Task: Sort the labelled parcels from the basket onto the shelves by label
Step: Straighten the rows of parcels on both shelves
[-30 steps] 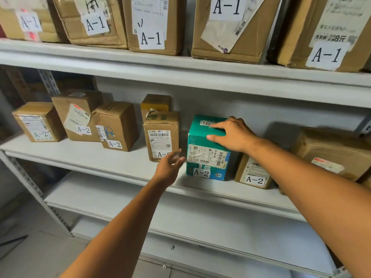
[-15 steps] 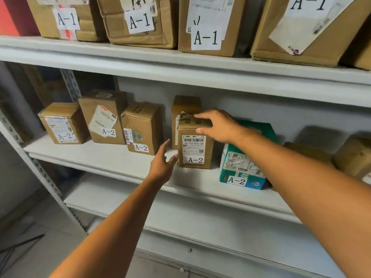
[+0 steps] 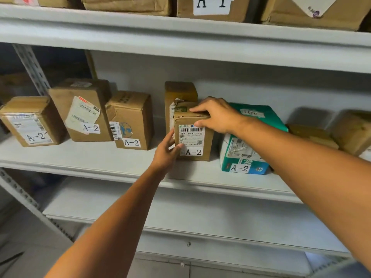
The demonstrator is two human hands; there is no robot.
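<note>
My right hand (image 3: 217, 115) grips the top edge of the small brown cardboard A-2 box (image 3: 193, 137) on the grey middle shelf (image 3: 120, 163). My left hand (image 3: 166, 154) presses straight fingers on its left side. It seems light and stiff, so I'd hold opposite sides.

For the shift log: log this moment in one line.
item: brown A-2 parcel, middle shelf | right hand: grips top front edge | left hand: touches lower left corner | neighbour: green A-2 box

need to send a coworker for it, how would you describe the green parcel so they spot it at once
Find the middle shelf, the row labelled A-2. The green parcel lies right of the centre. It alone is teal and white; its neighbours are plain brown cardboard.
</note>
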